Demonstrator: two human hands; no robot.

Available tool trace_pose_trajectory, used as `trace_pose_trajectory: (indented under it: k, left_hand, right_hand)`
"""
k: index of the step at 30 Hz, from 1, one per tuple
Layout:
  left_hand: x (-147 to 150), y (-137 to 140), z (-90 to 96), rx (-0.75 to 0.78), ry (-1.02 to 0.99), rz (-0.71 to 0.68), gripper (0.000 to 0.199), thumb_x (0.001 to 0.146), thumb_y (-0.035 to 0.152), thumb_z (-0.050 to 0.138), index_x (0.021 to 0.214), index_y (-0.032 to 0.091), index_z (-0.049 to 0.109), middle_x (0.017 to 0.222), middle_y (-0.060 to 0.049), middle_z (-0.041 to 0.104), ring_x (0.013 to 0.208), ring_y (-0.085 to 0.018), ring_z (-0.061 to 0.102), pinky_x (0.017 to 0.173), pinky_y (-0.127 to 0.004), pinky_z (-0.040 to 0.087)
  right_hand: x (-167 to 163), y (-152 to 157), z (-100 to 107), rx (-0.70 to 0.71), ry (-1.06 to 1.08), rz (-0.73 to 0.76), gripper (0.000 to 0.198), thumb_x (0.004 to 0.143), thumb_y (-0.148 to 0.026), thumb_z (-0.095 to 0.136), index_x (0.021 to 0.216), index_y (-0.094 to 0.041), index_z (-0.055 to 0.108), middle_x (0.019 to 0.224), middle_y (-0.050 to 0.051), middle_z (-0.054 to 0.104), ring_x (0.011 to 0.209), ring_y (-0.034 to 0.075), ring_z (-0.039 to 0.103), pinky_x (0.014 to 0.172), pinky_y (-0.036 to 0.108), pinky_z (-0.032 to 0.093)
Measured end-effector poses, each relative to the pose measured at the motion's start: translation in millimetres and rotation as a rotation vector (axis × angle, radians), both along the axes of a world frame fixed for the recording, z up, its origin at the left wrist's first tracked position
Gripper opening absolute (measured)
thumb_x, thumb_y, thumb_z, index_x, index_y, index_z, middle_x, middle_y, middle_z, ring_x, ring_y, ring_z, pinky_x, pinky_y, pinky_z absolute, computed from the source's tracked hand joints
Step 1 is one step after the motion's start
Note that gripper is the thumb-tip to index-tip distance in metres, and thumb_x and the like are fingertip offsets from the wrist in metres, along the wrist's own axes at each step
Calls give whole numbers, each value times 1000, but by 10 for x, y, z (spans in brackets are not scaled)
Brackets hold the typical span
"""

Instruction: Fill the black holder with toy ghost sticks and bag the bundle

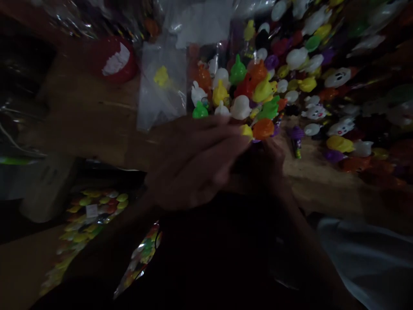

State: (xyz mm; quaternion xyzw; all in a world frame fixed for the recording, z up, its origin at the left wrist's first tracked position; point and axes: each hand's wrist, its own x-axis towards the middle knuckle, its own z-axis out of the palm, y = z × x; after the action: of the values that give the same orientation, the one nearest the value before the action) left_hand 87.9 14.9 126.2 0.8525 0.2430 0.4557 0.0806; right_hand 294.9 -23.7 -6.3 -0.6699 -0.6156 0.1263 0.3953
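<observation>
The scene is dim, and both hands are blurred. My left hand [196,163] reaches across the near side of a cluster of small plastic figures, its fingers stretched out and close together. Their tips lie beside a yellow figure [247,131]; whether they touch it I cannot tell. My right hand [273,161] is at the cluster's near right corner, just below an orange figure [263,129]. Its fingers are mostly lost in shadow. Behind the hands stand a white figure [240,107], green figures [238,70] and other yellow ones.
A purple-topped tube [297,137] lies right of my right hand. More figures [338,144] cover the table's right side. A clear bag [161,90] with a yellow piece lies left, beside a red bowl [121,60] holding white material. Packed bags of figures [87,224] sit below the table edge.
</observation>
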Motion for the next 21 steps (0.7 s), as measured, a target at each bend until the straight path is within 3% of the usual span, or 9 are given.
trace_pose_trajectory:
  k: [2,5,8,12,16,18,21]
  left_hand:
    - [-293,-85,-326,-73,111,36,23,94,13,58,114,21,64,104,-3,75,104,-17,70,95,-34,59]
    - [-547,-148,-813,-168,185,243,14,95,14,58,105,20,66,94,-3,75,88,-16,70,85,-29,57]
    - [-589,-99,-1137,-272,191,300,19,94,20,57,111,17,66,104,-7,74,99,-20,69,91,-33,55]
    - [-451,48,-1250,-563,165,267,32,92,36,55,115,16,66,112,-11,72,109,-25,66,100,-39,52]
    - [-222,191,-1286,-767,252,334,40,89,51,50,94,17,70,91,-13,73,88,-30,69,84,-42,55]
    - [-105,232,-1357,-781,284,329,42,87,53,49,88,18,71,86,-14,73,84,-32,69,80,-44,55]
    - [14,221,-1527,-666,206,319,45,84,56,52,91,16,72,98,-18,74,98,-37,68,89,-49,53]
  right_hand:
    - [16,24,48,71,-18,2,17,98,-28,50,103,-21,65,92,7,68,84,21,64,77,35,52]
    - [66,54,85,102,-28,38,16,96,-30,54,103,-20,65,94,7,70,83,21,64,77,35,53]
    - [74,13,62,96,-37,-21,16,95,-31,59,103,-20,64,91,7,70,80,21,64,77,37,54]
    - [-78,-219,22,175,-95,-134,25,98,-25,49,118,-18,62,105,12,68,97,25,63,89,45,54]
    - [-210,-244,-73,-66,-258,-44,42,94,-9,43,133,-13,58,121,17,65,118,29,56,106,51,48]
    - [-136,-157,-77,-89,-285,-71,41,94,-7,44,130,-13,62,121,17,66,115,28,58,103,47,51]
    - [127,-152,66,5,-286,-87,32,97,-12,47,119,-17,69,114,13,69,104,23,63,92,37,55]
